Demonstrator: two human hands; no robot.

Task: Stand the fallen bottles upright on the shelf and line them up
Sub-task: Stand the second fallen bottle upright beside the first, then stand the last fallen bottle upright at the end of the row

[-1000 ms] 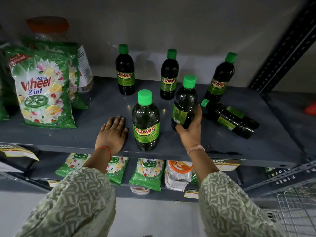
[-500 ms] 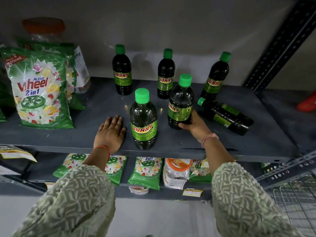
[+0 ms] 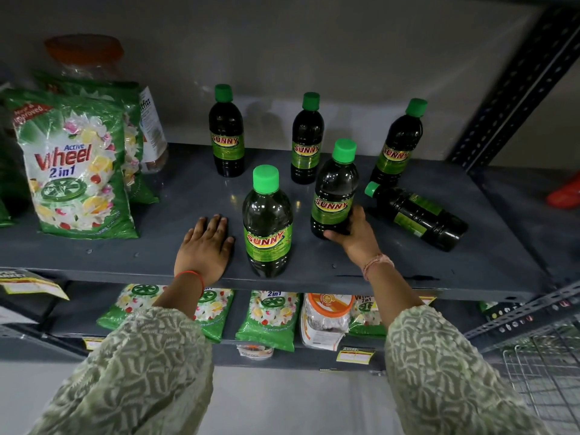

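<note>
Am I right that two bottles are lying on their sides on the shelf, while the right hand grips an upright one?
Not quite. The head view shows only one fallen bottle, lying on the shelf. The right hand does grip an upright bottle.

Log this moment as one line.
right hand: gripping upright bottle | left hand: flat on shelf | fallen bottle: one left
</note>
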